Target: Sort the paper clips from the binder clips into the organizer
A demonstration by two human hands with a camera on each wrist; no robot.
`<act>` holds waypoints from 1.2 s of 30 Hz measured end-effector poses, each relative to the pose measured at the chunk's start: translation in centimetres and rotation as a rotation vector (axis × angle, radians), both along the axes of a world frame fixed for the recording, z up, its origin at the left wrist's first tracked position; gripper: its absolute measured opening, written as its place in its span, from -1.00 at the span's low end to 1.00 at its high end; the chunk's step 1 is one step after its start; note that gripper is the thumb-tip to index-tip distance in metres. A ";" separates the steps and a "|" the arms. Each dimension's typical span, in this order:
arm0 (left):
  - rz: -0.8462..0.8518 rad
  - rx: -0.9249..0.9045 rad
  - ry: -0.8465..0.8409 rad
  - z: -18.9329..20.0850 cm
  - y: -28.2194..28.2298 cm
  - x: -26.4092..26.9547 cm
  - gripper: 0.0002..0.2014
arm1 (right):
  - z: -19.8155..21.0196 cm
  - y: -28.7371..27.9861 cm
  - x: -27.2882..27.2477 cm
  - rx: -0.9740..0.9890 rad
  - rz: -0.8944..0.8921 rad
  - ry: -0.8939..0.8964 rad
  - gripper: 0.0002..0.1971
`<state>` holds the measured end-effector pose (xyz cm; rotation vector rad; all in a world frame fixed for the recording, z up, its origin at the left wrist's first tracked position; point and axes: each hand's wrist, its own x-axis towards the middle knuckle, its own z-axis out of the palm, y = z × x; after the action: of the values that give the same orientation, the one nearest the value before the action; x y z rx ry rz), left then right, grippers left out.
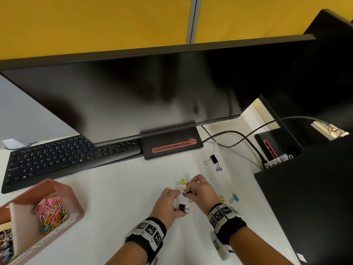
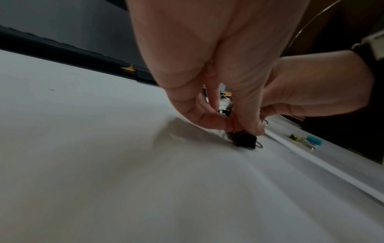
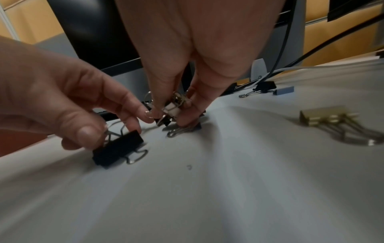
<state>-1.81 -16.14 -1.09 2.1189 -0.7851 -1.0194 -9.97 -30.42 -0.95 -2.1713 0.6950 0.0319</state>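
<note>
My left hand [image 1: 176, 204] pinches a black binder clip [image 1: 182, 207] just above the white desk; the left wrist view shows the fingers closed on the clip [image 2: 245, 140]. Its index finger reaches toward my right hand [image 1: 193, 190], which grips a small bunch of binder clips [image 3: 174, 108] close beside it. More binder clips lie loose: a yellow one [image 1: 182, 182], a black one [image 1: 213, 159], a pale blue one [image 1: 219, 168], a teal one [image 1: 236, 198] and another yellow one [image 1: 222, 199]. The pink organizer [image 1: 74, 203] stands at the front left, with coloured paper clips [image 1: 51, 209] in one compartment.
A black keyboard [image 1: 57, 155] and a large monitor [image 1: 133, 92] on its base [image 1: 172, 144] fill the back of the desk. Cables [image 1: 238, 136] run to the right, where a black box [image 1: 305, 207] borders the work area.
</note>
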 end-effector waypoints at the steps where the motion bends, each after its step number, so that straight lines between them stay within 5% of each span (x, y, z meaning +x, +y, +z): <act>1: -0.007 0.014 -0.018 -0.2 -0.2 -0.2 -0.41 | 0.1 -0.2 -0.1 -0.009 -0.009 -0.006 -0.94; 8: -0.177 0.027 -0.142 -0.1 -0.2 -0.3 -0.87 | 1.9 -1.9 -0.3 -0.025 -0.041 -0.048 -0.91; 14: 0.129 -0.007 -0.071 2.4 4.3 2.5 -0.72 | 3.0 0.2 1.0 0.008 0.056 -0.140 -0.87; 20: 0.468 -0.036 -0.226 8.2 15.3 7.8 -0.70 | 4.8 9.0 7.8 0.093 0.290 -0.223 -0.94; 27: 0.841 0.175 -0.344 11.8 31.1 12.9 -0.87 | 10.0 25.3 17.6 0.116 0.611 -0.253 -0.96; 32: 0.923 0.104 -0.155 12.2 35.0 14.8 -0.73 | 11.2 34.2 21.2 0.168 0.628 -0.165 -0.76; 36: 0.880 0.030 -0.237 13.1 35.1 15.0 -0.66 | 11.2 34.8 20.5 0.151 0.635 -0.135 -0.56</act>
<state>13.21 18.97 11.98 2.2706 0.1077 -0.3089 10.57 4.37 10.21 -2.1384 -0.0894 0.2580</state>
